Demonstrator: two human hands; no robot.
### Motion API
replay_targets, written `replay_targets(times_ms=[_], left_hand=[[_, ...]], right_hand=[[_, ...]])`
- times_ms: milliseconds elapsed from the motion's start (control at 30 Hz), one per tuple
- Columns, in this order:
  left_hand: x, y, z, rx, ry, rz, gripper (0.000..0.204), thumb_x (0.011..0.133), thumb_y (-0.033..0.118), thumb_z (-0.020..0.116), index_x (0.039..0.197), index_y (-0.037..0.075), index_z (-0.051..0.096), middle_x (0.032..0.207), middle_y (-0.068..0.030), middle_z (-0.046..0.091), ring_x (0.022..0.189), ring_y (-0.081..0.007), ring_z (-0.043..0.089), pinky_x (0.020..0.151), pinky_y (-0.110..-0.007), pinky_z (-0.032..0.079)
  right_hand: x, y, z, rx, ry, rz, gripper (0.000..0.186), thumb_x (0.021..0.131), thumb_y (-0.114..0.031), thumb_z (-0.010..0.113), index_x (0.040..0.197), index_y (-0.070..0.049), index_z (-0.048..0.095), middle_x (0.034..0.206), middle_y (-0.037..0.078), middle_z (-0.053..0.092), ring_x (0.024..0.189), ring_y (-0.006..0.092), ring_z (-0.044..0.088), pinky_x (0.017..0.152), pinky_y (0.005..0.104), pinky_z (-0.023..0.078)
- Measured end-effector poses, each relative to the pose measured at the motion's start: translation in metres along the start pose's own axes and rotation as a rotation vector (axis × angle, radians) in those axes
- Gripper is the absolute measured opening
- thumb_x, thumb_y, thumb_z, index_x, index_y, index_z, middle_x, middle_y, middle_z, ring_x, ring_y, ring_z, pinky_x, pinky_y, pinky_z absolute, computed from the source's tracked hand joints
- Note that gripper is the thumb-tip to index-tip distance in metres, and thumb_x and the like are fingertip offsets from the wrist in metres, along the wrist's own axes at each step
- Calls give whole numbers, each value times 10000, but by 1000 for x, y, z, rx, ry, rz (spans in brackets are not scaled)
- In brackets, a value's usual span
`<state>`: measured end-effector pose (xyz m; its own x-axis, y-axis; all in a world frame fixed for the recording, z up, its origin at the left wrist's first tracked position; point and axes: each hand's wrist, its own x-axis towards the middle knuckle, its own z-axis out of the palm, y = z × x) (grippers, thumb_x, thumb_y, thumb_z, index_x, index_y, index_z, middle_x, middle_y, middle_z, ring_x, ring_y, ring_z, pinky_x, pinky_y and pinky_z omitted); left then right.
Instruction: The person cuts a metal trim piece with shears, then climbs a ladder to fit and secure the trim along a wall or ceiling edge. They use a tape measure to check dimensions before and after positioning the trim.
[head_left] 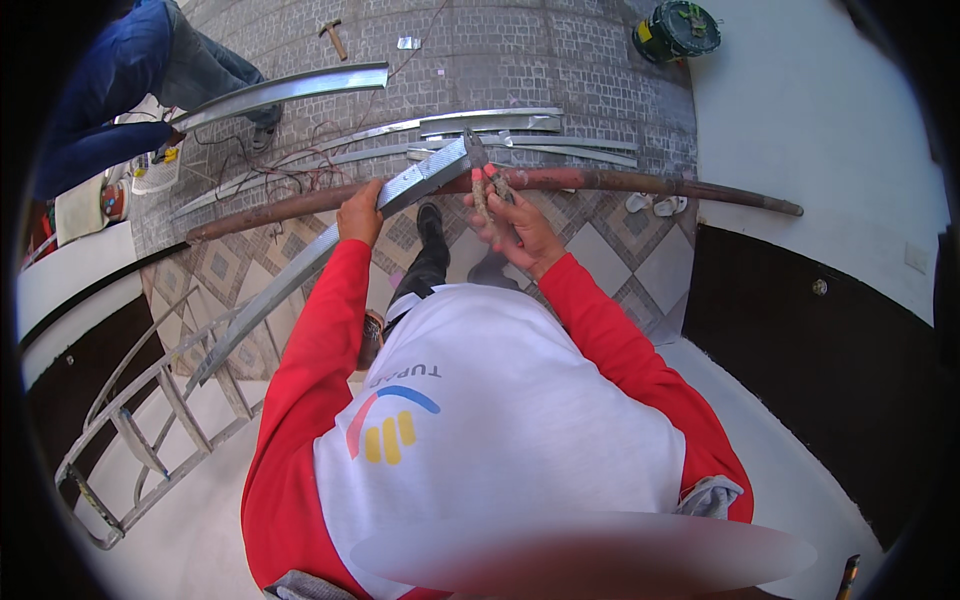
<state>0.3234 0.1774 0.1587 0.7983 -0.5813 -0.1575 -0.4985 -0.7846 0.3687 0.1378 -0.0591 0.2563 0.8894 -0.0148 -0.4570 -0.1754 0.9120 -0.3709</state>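
I note left hand [361,212] gripping long silver metal channel [430,173], apparently for steadiness; right hand [520,234] holds red-handled metal hand tool [479,183] at channel's end.

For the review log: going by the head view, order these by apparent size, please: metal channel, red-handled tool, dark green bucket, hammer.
Largest to smallest:
1. metal channel
2. dark green bucket and red-handled tool: unsure; bucket broader, tool longer but nearer the camera
3. hammer
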Motion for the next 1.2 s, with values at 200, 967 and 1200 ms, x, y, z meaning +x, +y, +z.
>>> replay_targets(times_ms=[200, 967, 1200], left_hand=[[-2, -2, 4, -11, 1, -3, 456, 770, 8, 693, 1170, 204, 600, 1064, -120, 706, 958, -398, 679, 804, -512, 537], [2, 5, 5, -73, 73, 20, 412, 774, 20, 686, 1139, 188, 594, 1071, -116, 706, 962, -397, 680, 793, -517, 537], [12, 8, -18, -56, -22, 20, 376, 782, 32, 676, 1122, 165, 586, 1043, -113, 704, 980, -384, 681, 795, -516, 530]], right_hand=[[5, 16, 10, 74, 23, -11, 330, 994, -230, 646, 1287, -111, 551, 1197, 103, 624, 895, 180, 604, 650, 295, 500], [-9, 30, 18, 110, 59, -84, 312, 986, -210, 653, 1264, -138, 534, 1285, 110, 594, 921, 208, 607, 644, 332, 500], [-37, 10, 1, 66, -35, 82, 267, 930, -139, 682, 1160, -155, 547, 1495, 199, 464, 1379, 400, 479, 1029, 602, 516]])
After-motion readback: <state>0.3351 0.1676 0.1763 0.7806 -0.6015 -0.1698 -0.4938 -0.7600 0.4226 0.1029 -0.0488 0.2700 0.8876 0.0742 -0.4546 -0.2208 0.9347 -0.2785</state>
